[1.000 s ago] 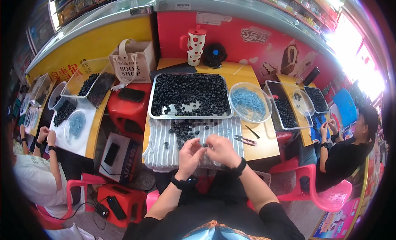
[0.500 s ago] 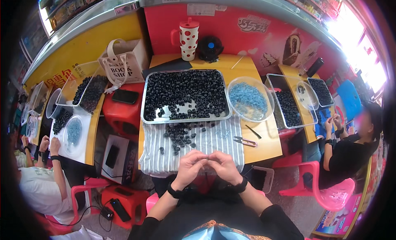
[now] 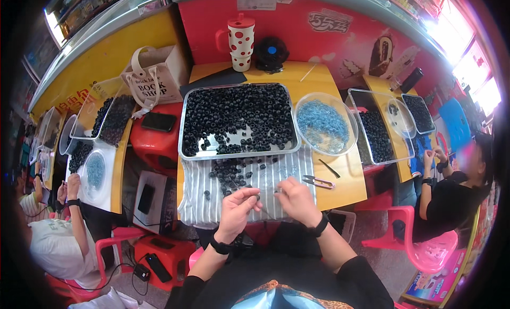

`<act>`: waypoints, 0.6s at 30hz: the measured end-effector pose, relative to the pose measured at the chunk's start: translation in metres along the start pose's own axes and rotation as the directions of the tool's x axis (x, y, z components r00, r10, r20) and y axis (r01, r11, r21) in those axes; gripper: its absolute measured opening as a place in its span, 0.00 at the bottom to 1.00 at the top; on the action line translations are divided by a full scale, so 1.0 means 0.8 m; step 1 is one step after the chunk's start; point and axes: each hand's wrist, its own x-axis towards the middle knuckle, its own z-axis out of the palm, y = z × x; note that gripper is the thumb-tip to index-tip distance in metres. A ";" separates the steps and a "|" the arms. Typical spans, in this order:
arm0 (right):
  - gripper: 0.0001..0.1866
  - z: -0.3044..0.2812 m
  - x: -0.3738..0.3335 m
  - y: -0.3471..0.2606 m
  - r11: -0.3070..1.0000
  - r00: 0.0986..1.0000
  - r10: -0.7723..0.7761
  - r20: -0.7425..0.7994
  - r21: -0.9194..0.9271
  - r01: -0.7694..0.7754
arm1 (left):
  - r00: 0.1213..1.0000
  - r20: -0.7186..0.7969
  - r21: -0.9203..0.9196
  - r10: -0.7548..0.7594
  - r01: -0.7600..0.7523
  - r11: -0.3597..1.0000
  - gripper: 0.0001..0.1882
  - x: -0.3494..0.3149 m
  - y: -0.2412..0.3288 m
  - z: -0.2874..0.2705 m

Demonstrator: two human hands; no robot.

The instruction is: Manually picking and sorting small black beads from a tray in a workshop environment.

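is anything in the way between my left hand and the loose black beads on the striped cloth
Nothing visible: the loose black beads lie on the striped cloth just beyond the left hand. The right hand is off to the side, and the tray sits on the beads' far side.

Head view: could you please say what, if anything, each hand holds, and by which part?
The left hand pinches a small dark piece; the part gripped is too small to tell. Whether the right hand holds anything is unclear.
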 end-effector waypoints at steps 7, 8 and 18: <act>0.05 0.015 0.040 -0.006 0.990 0.994 -0.002 0.105 -0.140 0.017 | 0.992 0.061 -0.188 -0.113 0.123 0.974 0.09 -0.001 -0.007 0.000; 0.05 0.017 0.039 -0.005 0.992 0.997 -0.025 0.073 -0.122 0.034 | 0.992 0.056 -0.207 -0.116 0.125 0.970 0.09 -0.001 -0.007 0.001; 0.01 -0.010 0.002 -0.048 0.754 0.991 0.058 0.120 0.645 -0.122 | 0.986 0.089 -0.265 -0.142 0.161 0.951 0.08 0.000 -0.015 0.002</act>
